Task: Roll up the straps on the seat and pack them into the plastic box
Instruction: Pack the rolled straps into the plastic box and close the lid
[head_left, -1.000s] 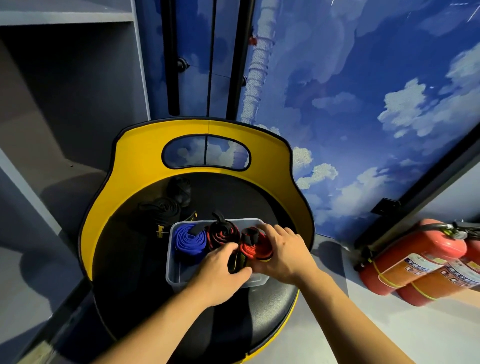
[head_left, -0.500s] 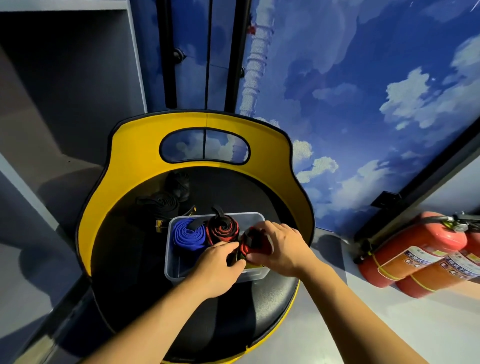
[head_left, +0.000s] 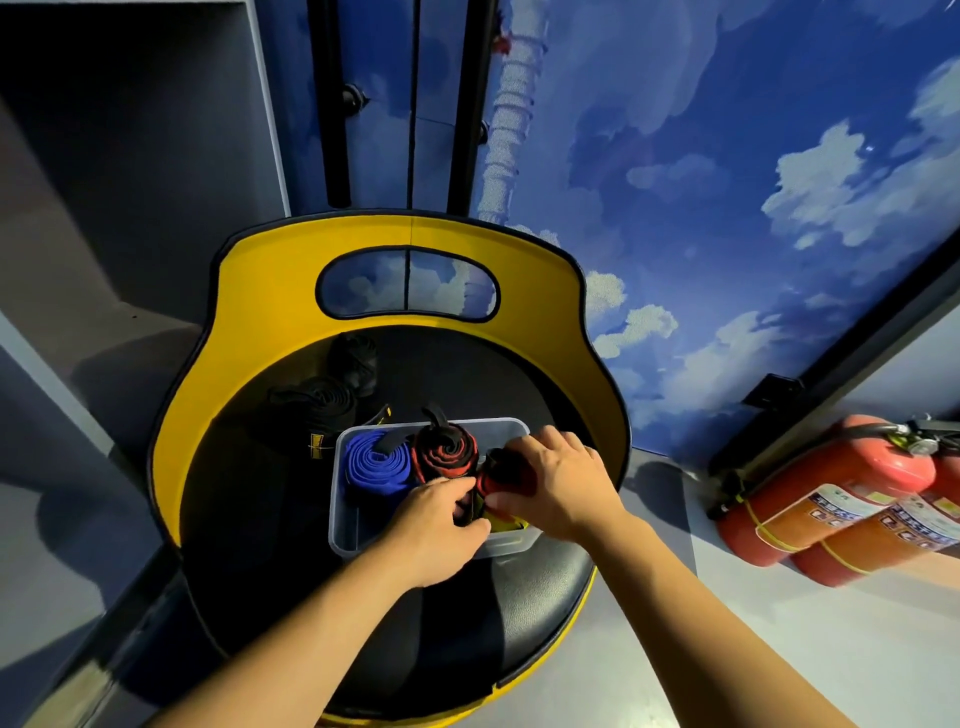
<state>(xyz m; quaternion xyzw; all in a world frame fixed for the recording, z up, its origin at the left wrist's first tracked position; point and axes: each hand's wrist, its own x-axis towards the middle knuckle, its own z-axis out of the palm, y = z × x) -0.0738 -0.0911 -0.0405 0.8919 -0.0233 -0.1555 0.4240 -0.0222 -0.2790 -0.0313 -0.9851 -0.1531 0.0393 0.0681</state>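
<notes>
A clear plastic box (head_left: 344, 525) stands on the black seat (head_left: 249, 509) of a yellow-backed chair. Inside it lie a rolled blue strap (head_left: 376, 465) at the left and a rolled black-and-red strap (head_left: 445, 455) in the middle. My right hand (head_left: 556, 486) grips a red-and-black rolled strap (head_left: 503, 475) at the box's right end. My left hand (head_left: 441, 525) pinches the loose black tail of that strap at the box's near edge. A yellow strap piece (head_left: 506, 522) shows under my right hand. Two black straps (head_left: 322, 400) lie loosely coiled on the seat behind the box.
The chair's yellow backrest (head_left: 270, 291) curves round the seat's far side and flanks. Two red fire extinguishers (head_left: 831, 499) lie on the floor at the right. A dark shelf unit (head_left: 130, 156) stands at the left, a sky-painted wall (head_left: 727, 182) behind.
My right hand has turned over the red-and-black roll and covers more of it. My left hand has shifted slightly toward the roll's tail. The box and other straps stayed put.
</notes>
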